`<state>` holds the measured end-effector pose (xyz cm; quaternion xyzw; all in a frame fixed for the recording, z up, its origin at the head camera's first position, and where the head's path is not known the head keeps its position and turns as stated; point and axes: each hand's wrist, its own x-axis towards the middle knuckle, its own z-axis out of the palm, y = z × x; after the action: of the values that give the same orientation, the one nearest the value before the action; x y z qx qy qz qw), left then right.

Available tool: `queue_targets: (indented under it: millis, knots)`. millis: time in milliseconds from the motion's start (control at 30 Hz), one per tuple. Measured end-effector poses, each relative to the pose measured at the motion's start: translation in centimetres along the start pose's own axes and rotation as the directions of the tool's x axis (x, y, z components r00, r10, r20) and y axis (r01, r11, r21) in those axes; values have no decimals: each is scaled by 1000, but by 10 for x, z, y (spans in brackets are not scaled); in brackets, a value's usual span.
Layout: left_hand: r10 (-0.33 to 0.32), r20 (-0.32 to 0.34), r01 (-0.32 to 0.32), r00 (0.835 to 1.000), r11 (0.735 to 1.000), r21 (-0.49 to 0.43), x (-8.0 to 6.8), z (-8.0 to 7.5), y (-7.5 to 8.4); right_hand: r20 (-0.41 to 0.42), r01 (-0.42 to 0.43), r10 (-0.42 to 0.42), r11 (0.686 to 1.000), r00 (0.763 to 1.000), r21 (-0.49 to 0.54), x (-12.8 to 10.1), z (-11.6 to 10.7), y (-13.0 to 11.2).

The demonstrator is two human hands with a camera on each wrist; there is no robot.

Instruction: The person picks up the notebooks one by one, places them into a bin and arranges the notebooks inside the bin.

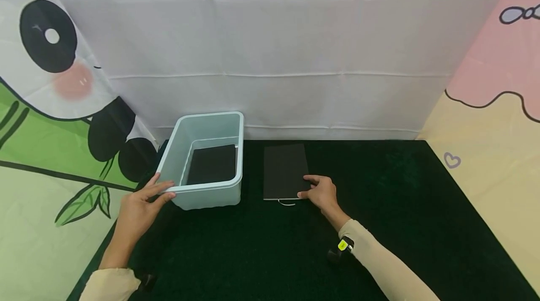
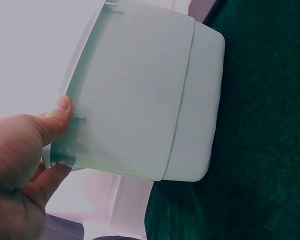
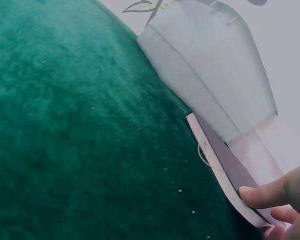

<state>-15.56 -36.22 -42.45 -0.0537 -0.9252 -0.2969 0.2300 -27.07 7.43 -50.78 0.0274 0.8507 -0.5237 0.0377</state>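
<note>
A panda-and-bamboo printed cloth (image 1: 46, 118) hung at the far left, beside a dark green velvet worktop (image 1: 379, 207). The left hand (image 1: 137, 207) lay at the near left corner of a pale blue plastic bin (image 1: 185, 195), its thumb along the rim and its fingers reaching to the outside of the wall; in the left wrist view the thumb (image 2: 57, 120) pressed against the bin's edge (image 2: 140, 100) while the other fingers curled underneath, so the hand had hold of that corner. The bin stood upright on the worktop near its back left edge, and a black notebook (image 1: 212, 164) lay flat on its floor. Just to the right of the bin, apart from it, a second black notebook (image 1: 284, 171) lay flat on the worktop, with a thin white ribbon loop (image 1: 287, 203) poking out from its near edge. The right hand (image 1: 321, 193) rested at that notebook's near right corner, fingers bent and fingertips on the cover; the right wrist view showed one fingertip (image 3: 257, 192) on the dark cover (image 3: 225, 160) and another below its pale page edge, a light pinch on the corner. Behind everything hung a creased white sheet (image 1: 274, 57), and a pink and cream cloth (image 1: 493, 104) closed off the right side
</note>
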Motion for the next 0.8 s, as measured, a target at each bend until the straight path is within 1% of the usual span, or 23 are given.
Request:
queue_targets:
  millis: [200, 400, 533, 600, 667, 800]
  knots:
    - [11, -12, -11, 1000, 1000, -3, 0, -1, 0, 34, -36, 36, 999, 999, 9, 3, -4, -4]
    - [24, -13, -24, 1000, 1000, -13, 0, 1, -2, 56, -19, 20, 1000, 998, -4, 1, -6, -10]
    - [17, -12, -17, 1000, 1000, -15, -1, 1, -2, 79, -21, 21, 1000, 997, 0, 1, -8, -12]
    - [16, -11, -16, 1000, 1000, -11, -1, 0, -2, 115, -29, 27, 999, 993, 18, 2, -11, -12]
    - [14, -9, -14, 1000, 1000, -8, -1, 0, -2, 171, -39, 30, 998, 985, 51, 3, -13, -13]
    - [8, -2, -8, 1000, 1000, -2, 0, -1, -2, 286, -64, 28, 991, 958, 116, 8, -19, -17]
